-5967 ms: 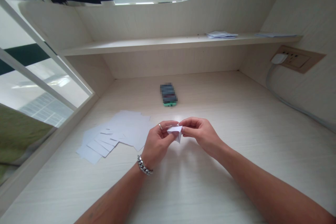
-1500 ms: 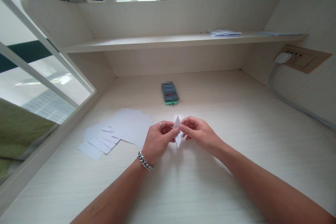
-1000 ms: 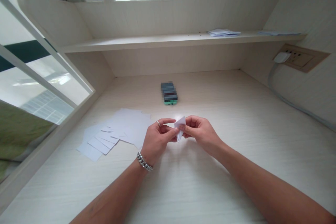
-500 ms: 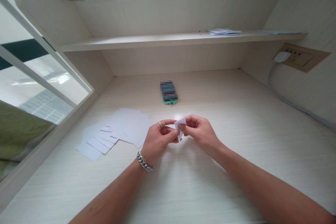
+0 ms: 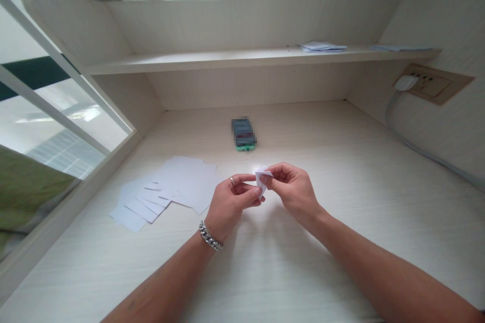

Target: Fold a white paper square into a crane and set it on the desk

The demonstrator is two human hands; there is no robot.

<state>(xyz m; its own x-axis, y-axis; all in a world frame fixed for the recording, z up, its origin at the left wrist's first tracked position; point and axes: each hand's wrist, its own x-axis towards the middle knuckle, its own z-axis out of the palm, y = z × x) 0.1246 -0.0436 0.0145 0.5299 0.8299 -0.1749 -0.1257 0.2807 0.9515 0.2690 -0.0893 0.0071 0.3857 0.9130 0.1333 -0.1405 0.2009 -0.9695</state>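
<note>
A small piece of folded white paper (image 5: 261, 179) is held just above the desk between my two hands. My left hand (image 5: 232, 203), with a ring and a chain bracelet, pinches its lower left part between thumb and fingers. From the right, my right hand (image 5: 295, 187) grips the upper part, its thumb lying over the front. My fingers cover some of the paper, so its full shape is hidden. Left of my left hand lies a spread of loose white paper sheets (image 5: 189, 179), several small pieces on top.
A dark pixelated object with a green edge (image 5: 244, 133) lies behind my hands on the pale desk (image 5: 303, 272). White papers (image 5: 323, 47) rest on the shelf (image 5: 212, 58). At right, a plug (image 5: 406, 83) with a grey cable (image 5: 420, 150) sits in the wall socket (image 5: 439, 85).
Both hands have shifted slightly right with the folded paper. The paper has turned a little, and my right thumb now sits higher on it. The loose sheets have not moved.
</note>
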